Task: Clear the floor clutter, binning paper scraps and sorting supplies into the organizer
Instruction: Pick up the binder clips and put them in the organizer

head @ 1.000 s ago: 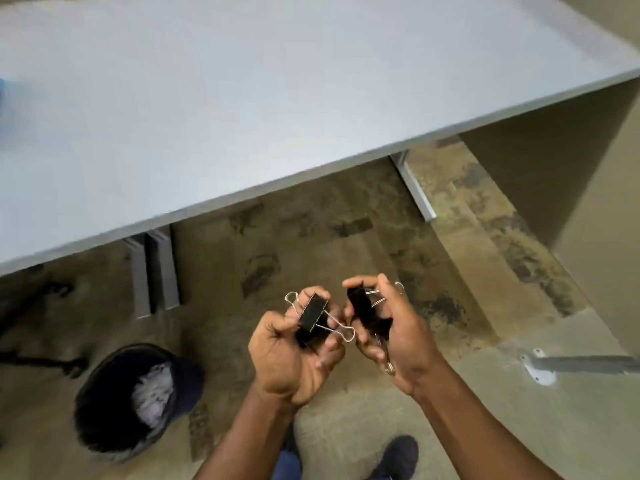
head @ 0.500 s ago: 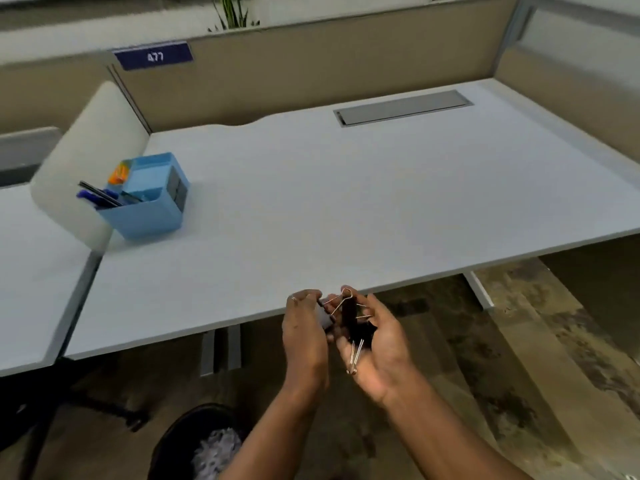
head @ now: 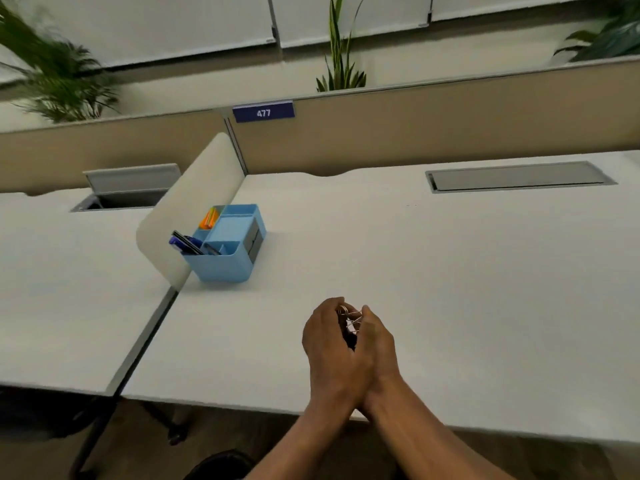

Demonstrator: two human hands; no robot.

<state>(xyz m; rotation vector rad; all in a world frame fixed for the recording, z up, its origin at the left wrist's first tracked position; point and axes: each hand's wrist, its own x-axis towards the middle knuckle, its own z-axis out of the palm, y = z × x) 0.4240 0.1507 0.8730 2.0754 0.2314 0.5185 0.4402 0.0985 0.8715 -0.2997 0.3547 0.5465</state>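
My left hand (head: 329, 344) and my right hand (head: 375, 344) are cupped together over the white desk (head: 450, 289), closed around black binder clips (head: 351, 322). Only the silver wire handles and a sliver of black show between the fingers. The blue desk organizer (head: 227, 252) stands on the desk up and to the left of my hands, about an arm's reach away. It holds pens (head: 187, 243) in its front left compartment and orange items (head: 209, 218) in a rear one; the middle compartments look empty.
A rounded white divider panel (head: 187, 209) stands just left of the organizer, between this desk and the neighbouring desk (head: 62, 289). A grey cable hatch (head: 519, 176) lies at the back right. The dark rim of the bin (head: 221, 465) shows below the desk edge.
The view has risen from the floor to the desktop. My hands, which held clips apart, have come together and moved forward over the desk, closing on the clips.
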